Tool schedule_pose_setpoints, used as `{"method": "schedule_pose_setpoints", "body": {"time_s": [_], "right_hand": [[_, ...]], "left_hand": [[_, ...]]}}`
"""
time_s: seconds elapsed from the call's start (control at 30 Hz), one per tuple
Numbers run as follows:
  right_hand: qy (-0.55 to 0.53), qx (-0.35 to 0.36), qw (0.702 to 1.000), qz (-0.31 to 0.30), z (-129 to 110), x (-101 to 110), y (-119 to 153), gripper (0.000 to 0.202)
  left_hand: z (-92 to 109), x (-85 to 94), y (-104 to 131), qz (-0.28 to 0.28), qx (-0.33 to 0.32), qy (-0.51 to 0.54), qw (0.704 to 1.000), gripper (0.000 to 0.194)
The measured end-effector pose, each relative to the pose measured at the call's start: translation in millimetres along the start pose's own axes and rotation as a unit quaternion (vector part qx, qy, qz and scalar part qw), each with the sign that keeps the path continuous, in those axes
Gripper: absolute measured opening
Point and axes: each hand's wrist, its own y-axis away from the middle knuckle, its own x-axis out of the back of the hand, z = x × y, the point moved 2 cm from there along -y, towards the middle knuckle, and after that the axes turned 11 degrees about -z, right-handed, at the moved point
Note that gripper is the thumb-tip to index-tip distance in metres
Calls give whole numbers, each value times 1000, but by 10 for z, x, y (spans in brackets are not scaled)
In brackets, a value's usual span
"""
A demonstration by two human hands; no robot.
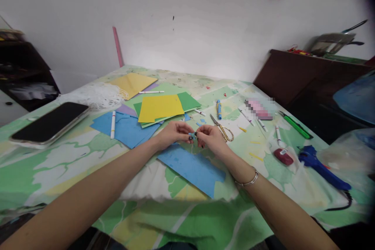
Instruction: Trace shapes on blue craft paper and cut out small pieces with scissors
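My left hand (177, 132) and my right hand (211, 137) meet over the middle of the table, fingertips pinched close together. Between them shows a small piece of blue paper (191, 135), partly covered by the fingers. Just below the hands lies a cut sheet of blue paper (193, 170). Gold-handled scissors (224, 129) rest beside my right hand, apart from it. Left of my left hand are more blue sheets (129, 129) with a white marker (113, 125) on top. Yellow paper (160, 108) overlaps green paper (187, 101) beyond the hands.
A phone (51, 122) lies at the left, near white shredded strands (96, 95). To the right are a blue glue gun (322, 170) with a cord, a dark red object (283, 156), a green cutter (295, 125), several markers and a blue roll (219, 109). A patterned cloth covers the table.
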Motion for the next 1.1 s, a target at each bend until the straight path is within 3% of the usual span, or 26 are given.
{"method": "schedule_pose_setpoints", "body": {"time_s": [0.13, 0.57, 0.67, 0.77, 0.83, 0.93, 0.97, 1.0, 1.03, 1.1], "right_hand": [[-7, -8, 1000, -5, 0, -3, 2, 3], [67, -15, 998, -14, 125, -16, -18, 4], [121, 5, 992, 31, 21, 100, 46, 8], [194, 23, 972, 128, -122, 360, 278, 15], [259, 23, 944, 204, -206, 627, 540, 16], [365, -16, 877, 312, -263, 1155, 1030, 20], [416, -48, 838, 350, -258, 1350, 1200, 23], [546, -131, 744, 362, -238, 1535, 1355, 24], [579, -170, 711, 362, -197, 1714, 1497, 25], [600, -220, 681, 359, -79, 2018, 1733, 21]], "left_hand": [[23, 1, 13, -1, -2, 1, 1000, 28], [-38, -14, -42, -13, 25, -105, 994, 5], [-42, -19, -36, -14, 28, -118, 993, 5], [-35, -31, -26, -17, 29, -127, 991, 6], [-22, -33, -13, -22, 30, -136, 990, 5], [10, -18, 21, -27, 38, -156, 987, 4], [21, -8, 34, -27, 42, -163, 985, 3], [29, 3, 45, -26, 46, -169, 984, 3], [35, 15, 55, -24, 49, -175, 983, 4], [38, 37, 65, -19, 56, -184, 981, 6]]}}
